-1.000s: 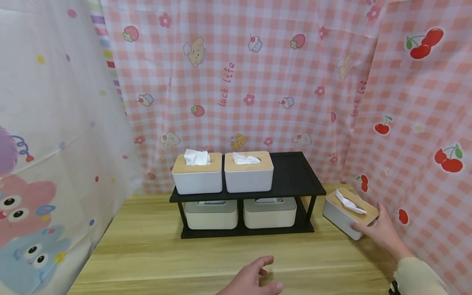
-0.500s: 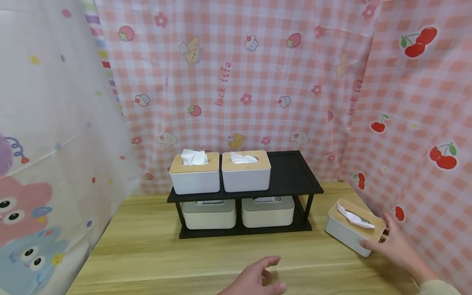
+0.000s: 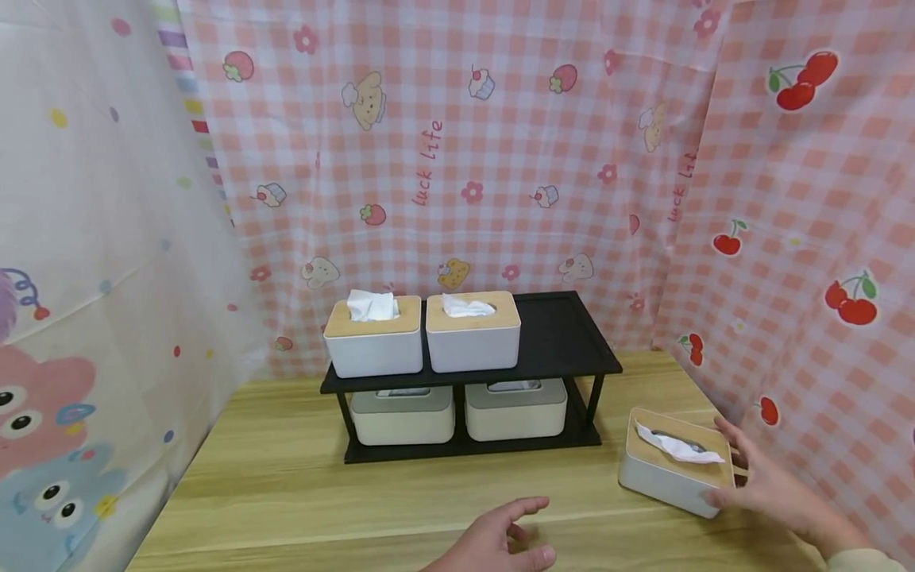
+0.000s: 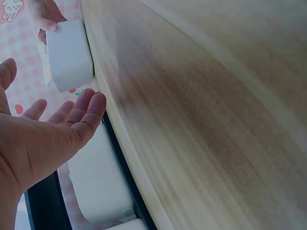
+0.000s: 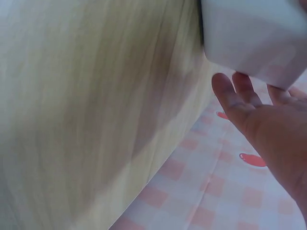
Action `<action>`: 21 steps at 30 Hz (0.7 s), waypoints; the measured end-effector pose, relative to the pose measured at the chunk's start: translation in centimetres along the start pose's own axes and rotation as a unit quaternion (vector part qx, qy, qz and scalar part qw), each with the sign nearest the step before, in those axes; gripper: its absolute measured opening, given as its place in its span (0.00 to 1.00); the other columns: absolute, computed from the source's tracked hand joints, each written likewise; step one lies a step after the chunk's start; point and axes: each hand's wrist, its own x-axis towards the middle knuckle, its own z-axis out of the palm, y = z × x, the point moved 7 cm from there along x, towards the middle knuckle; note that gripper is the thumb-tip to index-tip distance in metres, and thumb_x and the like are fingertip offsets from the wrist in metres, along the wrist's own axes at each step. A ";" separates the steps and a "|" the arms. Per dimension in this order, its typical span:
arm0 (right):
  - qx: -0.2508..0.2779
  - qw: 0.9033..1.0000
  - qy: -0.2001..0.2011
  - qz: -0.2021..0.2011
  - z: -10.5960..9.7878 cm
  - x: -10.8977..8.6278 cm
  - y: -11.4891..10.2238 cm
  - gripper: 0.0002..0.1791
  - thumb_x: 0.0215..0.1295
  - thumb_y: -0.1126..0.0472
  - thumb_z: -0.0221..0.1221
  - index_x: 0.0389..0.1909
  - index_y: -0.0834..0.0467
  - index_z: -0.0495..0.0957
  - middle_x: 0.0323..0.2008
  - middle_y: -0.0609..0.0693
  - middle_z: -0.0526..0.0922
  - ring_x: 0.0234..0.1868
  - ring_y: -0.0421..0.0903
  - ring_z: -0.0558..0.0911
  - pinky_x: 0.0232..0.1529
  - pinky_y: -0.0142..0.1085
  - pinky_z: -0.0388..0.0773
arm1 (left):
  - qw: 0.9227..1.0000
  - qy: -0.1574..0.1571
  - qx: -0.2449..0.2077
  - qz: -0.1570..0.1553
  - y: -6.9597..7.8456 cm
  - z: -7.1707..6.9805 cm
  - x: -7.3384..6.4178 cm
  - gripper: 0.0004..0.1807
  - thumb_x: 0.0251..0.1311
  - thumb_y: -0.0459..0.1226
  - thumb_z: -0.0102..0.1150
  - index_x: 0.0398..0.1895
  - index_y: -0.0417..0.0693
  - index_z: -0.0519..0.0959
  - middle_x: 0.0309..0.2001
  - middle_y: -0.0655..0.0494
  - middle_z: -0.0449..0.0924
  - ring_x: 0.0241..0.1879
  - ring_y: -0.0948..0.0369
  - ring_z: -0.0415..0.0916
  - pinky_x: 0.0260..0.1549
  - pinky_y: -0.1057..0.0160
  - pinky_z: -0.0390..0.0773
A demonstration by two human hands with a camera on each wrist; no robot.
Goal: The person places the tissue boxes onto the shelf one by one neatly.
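At the right of the head view, my right hand (image 3: 775,491) grips the near right end of a white tissue box (image 3: 661,486) with a wooden lid, thumb on the front and fingers round the end. A tissue pokes out of its slot. In the right wrist view the fingers (image 5: 225,91) reach the end wall of the tissue box (image 5: 249,43). My left hand (image 3: 496,542) hovers in front of the shelf over the table, fingers loosely extended, holding nothing. The left wrist view shows this left hand (image 4: 53,139) palm on, with the gripped tissue box (image 4: 69,52) beyond.
A black two-tier shelf (image 3: 565,334) stands mid-table. Two wooden-lidded tissue boxes (image 3: 373,354) (image 3: 473,349) sit on its upper tier. Below are two grey-lidded boxes (image 3: 403,427) (image 3: 515,421). Checked cloth (image 3: 786,334) borders the wooden table (image 3: 286,492) at back and right.
My right hand has brought the tissue box along the table toward me and turned it so its long side faces forward more. My left hand has barely moved. The head view has shifted slightly right.
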 end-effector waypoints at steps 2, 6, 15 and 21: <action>0.011 1.000 -0.008 -0.017 0.3 0.0 -0.3 0.65 0.63 0.61 0.73 0.85 0.67 0.34 0.80 0.77 0.48 0.73 0.63 0.73 0.50 0.29 0.79 | 1.000 0.002 -0.002 -0.004 0.0 0.0 0.0 0.31 0.68 0.48 0.72 0.74 0.65 0.76 0.70 0.58 0.78 0.54 0.57 0.78 0.54 0.44 0.84; 0.042 0.998 -0.023 -0.042 1.1 0.1 -1.1 0.64 0.60 0.64 0.74 0.85 0.68 0.37 0.79 0.75 0.52 0.62 0.20 0.69 0.49 0.22 0.76 | 1.000 0.006 -0.001 -0.013 -0.1 -0.1 0.2 0.32 0.68 0.48 0.73 0.74 0.64 0.76 0.69 0.58 0.78 0.53 0.58 0.79 0.54 0.44 0.84; 0.098 0.991 -0.077 -0.046 3.6 0.7 -3.7 0.68 0.59 0.64 0.76 0.86 0.65 0.35 0.81 0.77 0.47 0.58 0.13 0.66 0.53 0.21 0.76 | 0.999 0.011 -0.011 -0.040 -0.5 -0.4 0.3 0.35 0.67 0.49 0.73 0.76 0.60 0.74 0.65 0.58 0.79 0.49 0.58 0.77 0.52 0.48 0.84; 0.121 0.984 -0.112 -0.065 5.8 1.0 -5.6 0.67 0.61 0.63 0.75 0.86 0.64 0.33 0.82 0.78 0.43 0.64 0.23 0.73 0.55 0.23 0.78 | 0.999 0.017 -0.006 -0.045 -0.6 -0.6 0.4 0.38 0.66 0.50 0.74 0.78 0.59 0.72 0.69 0.57 0.78 0.51 0.58 0.79 0.53 0.45 0.85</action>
